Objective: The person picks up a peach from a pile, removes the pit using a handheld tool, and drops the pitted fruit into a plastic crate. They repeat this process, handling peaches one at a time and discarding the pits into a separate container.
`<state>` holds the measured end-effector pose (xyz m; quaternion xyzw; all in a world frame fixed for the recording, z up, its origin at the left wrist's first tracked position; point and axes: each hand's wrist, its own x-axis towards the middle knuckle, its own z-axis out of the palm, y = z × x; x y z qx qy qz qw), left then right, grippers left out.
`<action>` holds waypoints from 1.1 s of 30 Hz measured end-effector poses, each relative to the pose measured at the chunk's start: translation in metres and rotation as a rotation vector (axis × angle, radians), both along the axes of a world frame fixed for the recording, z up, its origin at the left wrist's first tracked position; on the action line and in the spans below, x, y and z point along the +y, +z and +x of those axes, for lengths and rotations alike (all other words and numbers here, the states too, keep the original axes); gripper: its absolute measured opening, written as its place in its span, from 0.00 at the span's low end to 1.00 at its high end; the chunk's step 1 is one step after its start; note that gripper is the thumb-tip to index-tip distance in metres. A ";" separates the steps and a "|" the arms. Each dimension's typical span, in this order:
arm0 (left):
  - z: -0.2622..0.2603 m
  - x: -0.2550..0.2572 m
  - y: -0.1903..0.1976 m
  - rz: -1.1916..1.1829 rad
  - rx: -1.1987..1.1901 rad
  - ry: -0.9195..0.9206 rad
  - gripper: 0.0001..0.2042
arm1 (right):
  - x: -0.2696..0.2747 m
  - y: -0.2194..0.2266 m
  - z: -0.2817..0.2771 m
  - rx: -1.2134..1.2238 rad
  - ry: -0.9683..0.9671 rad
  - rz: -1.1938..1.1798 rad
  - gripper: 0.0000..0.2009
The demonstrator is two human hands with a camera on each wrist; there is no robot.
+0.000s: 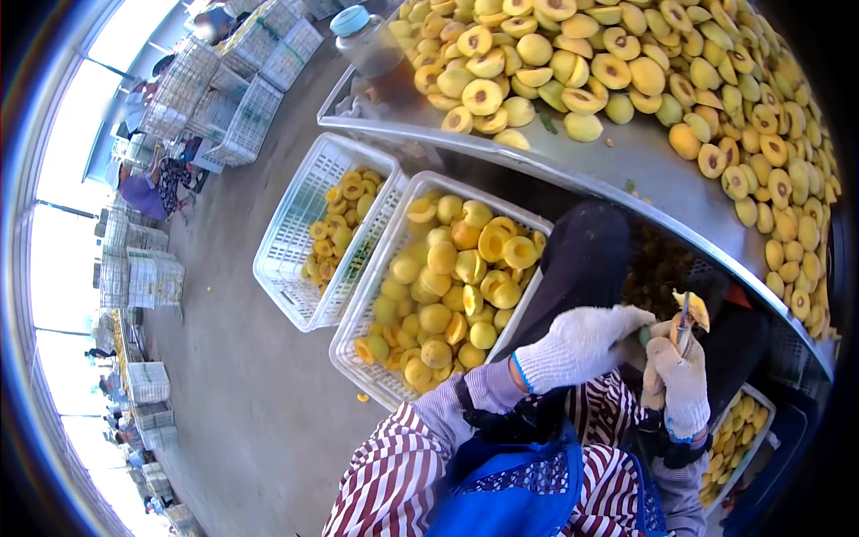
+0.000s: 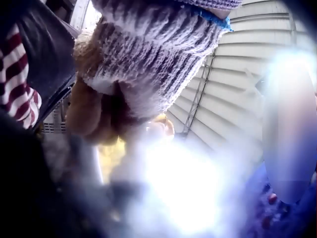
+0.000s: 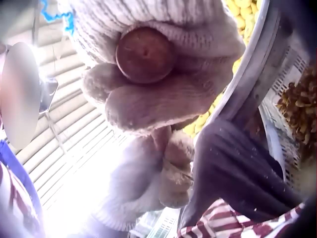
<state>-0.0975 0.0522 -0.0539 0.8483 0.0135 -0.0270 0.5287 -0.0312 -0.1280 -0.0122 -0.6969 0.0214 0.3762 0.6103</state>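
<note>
So the person's right hand (image 1: pixel 677 371) has its gloved fingers curled tight round the wooden-handled metal tool (image 1: pixel 683 324), with a yellow peach piece (image 1: pixel 698 311) up at the tool's tip. All that's off to the right of the full white crate (image 1: pixel 358 376), just by the metal desk (image 1: pixel 653 157). The left hand (image 1: pixel 577 347) is close beside the right, between it and that crate, but its fingertips are blurry, so can't tell if they're pinching anything. A second white crate (image 1: pixel 284 233) sits left of the full one, and halved peaches (image 1: pixel 612 72) are heaped on the desk beyond it.
</note>
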 end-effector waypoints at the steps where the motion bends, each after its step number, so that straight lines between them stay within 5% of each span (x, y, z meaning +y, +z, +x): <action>1: 0.010 -0.004 -0.011 0.047 -0.091 0.055 0.25 | -0.004 0.005 0.003 0.015 -0.034 0.018 0.07; 3: 0.030 0.001 -0.013 -0.001 -0.083 0.114 0.17 | -0.016 0.001 0.010 -0.066 -0.167 0.047 0.09; 7: 0.055 -0.014 0.027 0.542 0.107 -0.167 0.18 | -0.035 0.009 0.024 -0.070 -0.183 0.025 0.09; 10: 0.081 -0.024 0.036 0.288 -0.120 0.073 0.22 | -0.045 0.005 0.028 -0.058 -0.157 -0.018 0.06; 14: 0.088 -0.040 0.042 -0.073 -0.104 -0.076 0.24 | -0.049 0.006 0.033 0.023 -0.057 -0.139 0.07; 15: 0.090 -0.040 0.037 0.036 -0.146 -0.166 0.25 | -0.049 0.009 0.034 0.039 -0.047 -0.148 0.07; 22: 0.096 -0.039 0.049 -0.179 0.009 -0.317 0.23 | -0.056 0.013 0.039 0.066 -0.012 -0.107 0.06; 23: 0.099 -0.043 0.045 -0.135 -0.039 -0.280 0.23 | -0.055 0.015 0.040 0.083 -0.013 -0.113 0.06; 24: 0.100 -0.042 0.053 -0.311 0.155 -0.176 0.22 | -0.057 0.015 0.041 0.085 -0.039 -0.111 0.06; 26: 0.106 -0.036 0.048 -0.651 0.046 -0.011 0.22 | -0.061 0.012 0.045 0.086 -0.091 -0.104 0.06; 27: 0.103 -0.038 0.057 -0.294 -0.134 -0.034 0.23 | -0.063 0.009 0.047 0.081 -0.085 -0.108 0.07; 28: 0.098 -0.046 0.069 -0.169 0.082 -0.082 0.23 | -0.062 0.008 0.047 0.111 -0.080 -0.119 0.07; 30: 0.102 -0.059 0.046 0.000 -0.019 -0.211 0.24 | -0.057 0.009 0.047 0.165 -0.057 -0.142 0.07; 33: 0.108 -0.069 0.033 0.041 -0.214 -0.160 0.17 | -0.056 0.008 0.051 0.141 0.008 -0.228 0.07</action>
